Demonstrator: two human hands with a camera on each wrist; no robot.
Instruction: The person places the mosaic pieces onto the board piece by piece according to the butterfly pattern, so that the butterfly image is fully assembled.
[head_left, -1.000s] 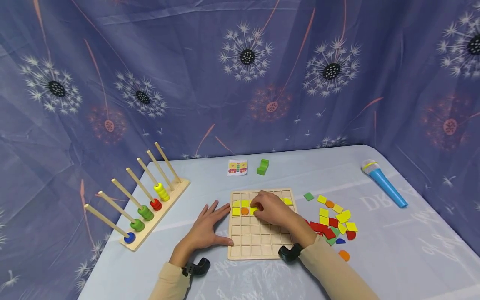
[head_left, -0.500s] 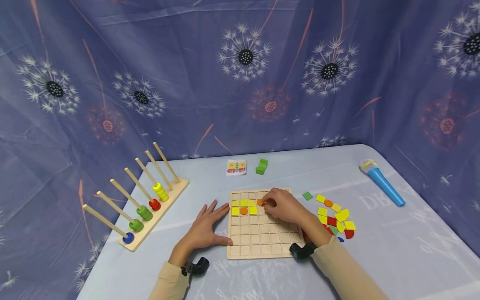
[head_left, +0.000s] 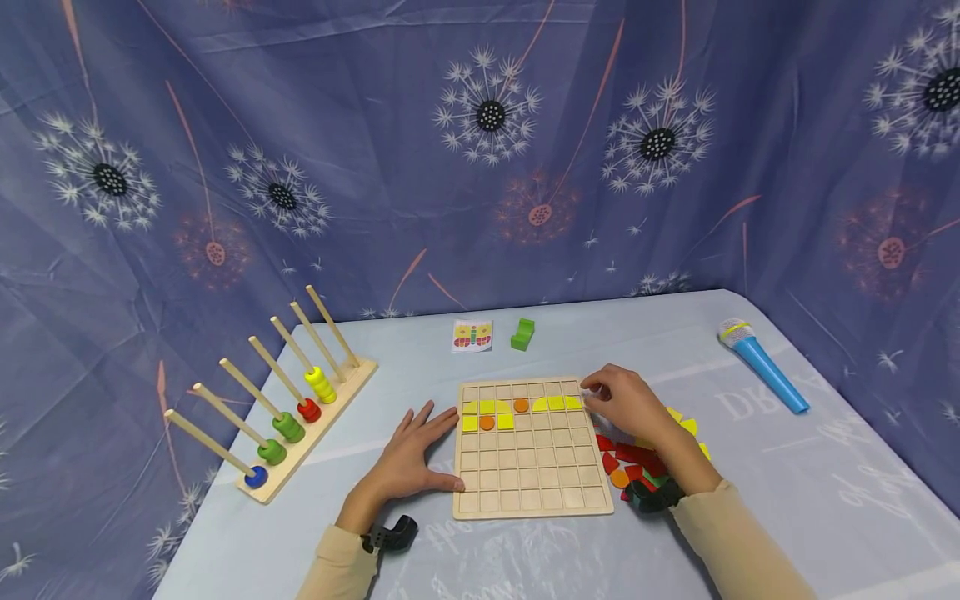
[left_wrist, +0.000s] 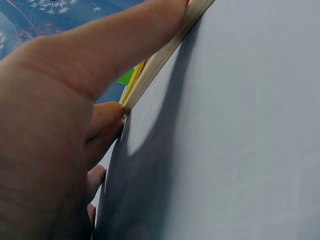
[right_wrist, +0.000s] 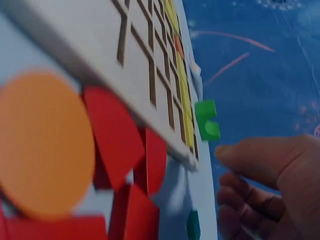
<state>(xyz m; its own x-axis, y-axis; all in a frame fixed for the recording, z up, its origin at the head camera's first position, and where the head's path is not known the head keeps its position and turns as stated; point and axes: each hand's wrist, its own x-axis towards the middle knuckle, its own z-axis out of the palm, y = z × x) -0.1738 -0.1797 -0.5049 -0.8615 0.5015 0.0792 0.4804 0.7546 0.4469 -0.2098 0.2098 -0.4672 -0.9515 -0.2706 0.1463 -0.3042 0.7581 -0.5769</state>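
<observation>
A wooden grid board (head_left: 532, 479) lies on the table. Toward its far side sit several yellow pieces (head_left: 506, 422), an orange disc (head_left: 487, 423) below and another orange disc (head_left: 521, 405) in the row above. My left hand (head_left: 408, 458) is spread flat at the board's left edge; in the left wrist view its thumb (left_wrist: 125, 42) touches the wooden rim. Just off the far right corner, my right hand (head_left: 630, 408) hovers with loosely bent fingers. Nothing shows between its thumb (right_wrist: 265, 155) and fingers in the right wrist view.
Loose red pieces (head_left: 633, 454) and other coloured pieces lie right of the board, partly under the right arm. Behind it are a picture card (head_left: 472, 335) and a green block (head_left: 522, 334). A bead-peg rack (head_left: 307, 433) stands left, a toy microphone (head_left: 765, 367) far right.
My right hand has gone from the yellow piece to the orange disc in the upper row, then let go and moved right, past the board's edge. The left hand has stayed put.
</observation>
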